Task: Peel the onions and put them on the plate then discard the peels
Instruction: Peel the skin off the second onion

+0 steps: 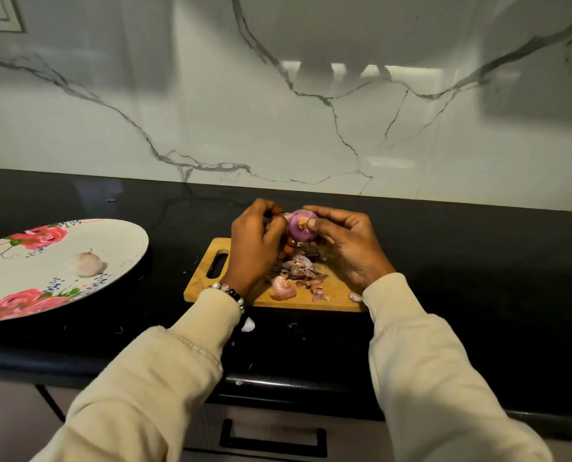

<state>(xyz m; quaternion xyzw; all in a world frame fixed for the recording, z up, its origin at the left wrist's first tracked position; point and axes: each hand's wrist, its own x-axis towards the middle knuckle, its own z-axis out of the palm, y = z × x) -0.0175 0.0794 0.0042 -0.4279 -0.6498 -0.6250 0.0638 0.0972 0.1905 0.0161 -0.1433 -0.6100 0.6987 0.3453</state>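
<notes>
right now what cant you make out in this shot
- Head view: the red onion's far and under sides, covered by the left hand and right hand.
- What the left hand's fingers pinch: hidden behind its back.
- The floral plate's left part: cut off by the frame edge.
- Peels under the hands: partly covered.

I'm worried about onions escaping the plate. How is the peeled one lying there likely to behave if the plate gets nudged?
The peeled onion looks round and smooth, so it would probably roll. The floral plate seems shallow, with a low rim, so it may not stop it. The onion's glossy surface suggests it could be slippery to grab.
</notes>
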